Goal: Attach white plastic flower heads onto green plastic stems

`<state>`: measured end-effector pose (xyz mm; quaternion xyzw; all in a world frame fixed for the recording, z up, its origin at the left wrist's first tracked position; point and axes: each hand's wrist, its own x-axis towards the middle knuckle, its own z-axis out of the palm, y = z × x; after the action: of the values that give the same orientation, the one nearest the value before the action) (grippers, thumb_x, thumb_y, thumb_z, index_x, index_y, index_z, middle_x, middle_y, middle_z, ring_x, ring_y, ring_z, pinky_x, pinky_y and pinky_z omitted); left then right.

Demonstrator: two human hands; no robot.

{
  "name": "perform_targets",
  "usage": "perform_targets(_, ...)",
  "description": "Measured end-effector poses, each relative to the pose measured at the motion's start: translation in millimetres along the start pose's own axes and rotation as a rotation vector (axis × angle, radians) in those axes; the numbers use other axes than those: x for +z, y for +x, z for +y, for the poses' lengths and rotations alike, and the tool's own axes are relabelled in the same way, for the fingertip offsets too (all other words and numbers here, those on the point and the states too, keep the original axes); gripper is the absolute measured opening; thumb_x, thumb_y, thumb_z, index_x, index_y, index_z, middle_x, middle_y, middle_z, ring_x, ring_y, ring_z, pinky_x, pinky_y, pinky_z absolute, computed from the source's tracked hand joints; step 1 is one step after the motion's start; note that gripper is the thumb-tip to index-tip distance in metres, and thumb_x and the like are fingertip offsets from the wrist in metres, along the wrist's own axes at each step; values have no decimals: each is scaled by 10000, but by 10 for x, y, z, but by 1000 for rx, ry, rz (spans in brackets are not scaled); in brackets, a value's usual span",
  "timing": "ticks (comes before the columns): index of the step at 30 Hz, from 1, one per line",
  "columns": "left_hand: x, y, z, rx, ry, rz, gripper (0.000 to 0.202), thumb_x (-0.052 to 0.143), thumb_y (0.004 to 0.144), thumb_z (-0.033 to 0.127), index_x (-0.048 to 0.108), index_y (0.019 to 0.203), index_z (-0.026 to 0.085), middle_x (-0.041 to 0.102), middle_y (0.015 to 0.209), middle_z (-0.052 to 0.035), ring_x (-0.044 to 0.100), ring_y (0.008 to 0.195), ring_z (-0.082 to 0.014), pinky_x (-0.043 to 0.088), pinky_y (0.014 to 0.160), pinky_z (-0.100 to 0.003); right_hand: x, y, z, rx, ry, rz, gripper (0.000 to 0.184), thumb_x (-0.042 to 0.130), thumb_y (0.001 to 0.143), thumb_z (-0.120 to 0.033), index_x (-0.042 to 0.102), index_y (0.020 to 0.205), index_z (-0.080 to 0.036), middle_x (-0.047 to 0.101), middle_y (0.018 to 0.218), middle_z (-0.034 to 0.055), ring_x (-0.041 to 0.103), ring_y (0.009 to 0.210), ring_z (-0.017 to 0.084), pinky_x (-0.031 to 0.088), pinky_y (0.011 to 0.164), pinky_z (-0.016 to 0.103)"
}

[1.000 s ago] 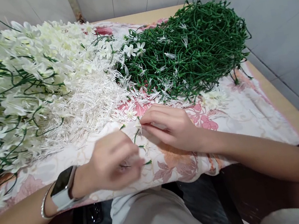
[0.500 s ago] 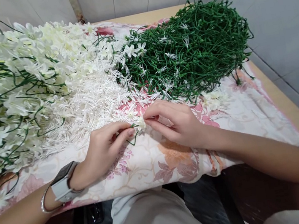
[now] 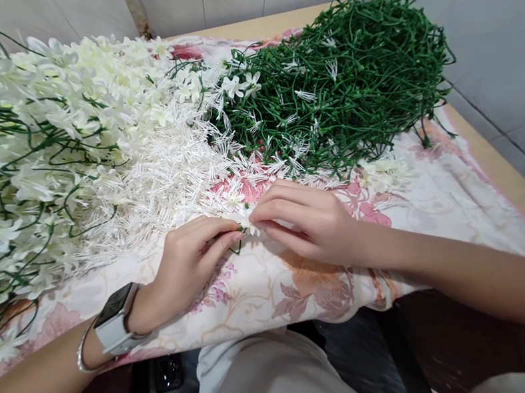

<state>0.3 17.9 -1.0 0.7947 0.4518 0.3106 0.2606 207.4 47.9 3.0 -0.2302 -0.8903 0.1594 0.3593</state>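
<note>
Over the front of the floral cloth [image 3: 254, 293], my left hand [image 3: 199, 258] pinches a green plastic stem [image 3: 236, 249] between thumb and fingertips. Facing it, my right hand [image 3: 305, 223] has its fingertips closed on a small white artificial flower [image 3: 247, 219] at the stem's end. Both hands almost meet at this flower, and the fingers hide part of it. Just behind them lies a heap of white stamen pieces [image 3: 156, 168]. A watch [image 3: 116, 320] and a bracelet are on my left wrist.
At the left is a large pile of white artificial flowers on green stems [image 3: 22, 157]. A mound of bare green stems [image 3: 348, 80] fills the back right, and some loose white petals [image 3: 383, 172] lie in front of it. The wooden tabletop edge [image 3: 518, 178] shows at the right, with tiled walls behind.
My right fingertips have shifted slightly left and down over the white flower, closer to my left hand. My left hand keeps its pinch on the stem. The view has moved a little.
</note>
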Motion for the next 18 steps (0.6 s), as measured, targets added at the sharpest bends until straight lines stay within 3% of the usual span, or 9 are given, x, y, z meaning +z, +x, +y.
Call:
perform_targets(9, 11, 5, -22, 78, 41, -27, 141, 546, 885, 223, 665, 942, 171, 675, 775, -22, 604, 706, -117, 457, 658, -212, 31, -7, -5, 56, 86, -12, 114, 451, 901, -117, 556, 861, -135, 583, 745, 60, 517, 705, 130, 459, 658, 275)
perform_targets(18, 16, 8, -26, 179, 170, -20, 154, 533, 884, 207, 664, 841, 138, 639, 651, -26, 545, 596, -114, 416, 577, -224, 103, -25, -27, 85, 131, -40, 92, 478, 881, -95, 561, 845, -112, 560, 718, 48, 500, 670, 118, 430, 638, 240)
